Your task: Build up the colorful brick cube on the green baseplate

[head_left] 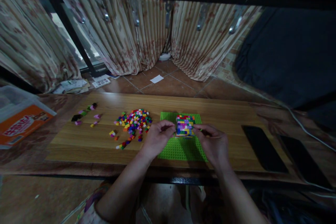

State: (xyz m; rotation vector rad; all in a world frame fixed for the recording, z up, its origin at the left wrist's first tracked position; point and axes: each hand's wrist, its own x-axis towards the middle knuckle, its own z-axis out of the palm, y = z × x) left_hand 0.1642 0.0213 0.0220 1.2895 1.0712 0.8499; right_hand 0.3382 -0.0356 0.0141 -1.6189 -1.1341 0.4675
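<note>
A small block built of multicoloured toy bricks (185,126) stands on the far half of a green studded baseplate (181,151). My left hand (159,138) is at the block's left side, thumb and forefinger closed together at its edge. On the opposite side, my right hand (215,143) has its thumb and forefinger against the block's right edge. Whether either hand also holds a single loose brick is too small to make out. A heap of loose toy bricks (135,120) lies left of the baseplate.
Under everything is a wooden board (86,143). Several black and pink bricks (76,117) lie at its far left. A plastic box with an orange label (23,122) stands left. Two dark flat slabs (264,148) (304,159) lie right, near a white cable (306,126).
</note>
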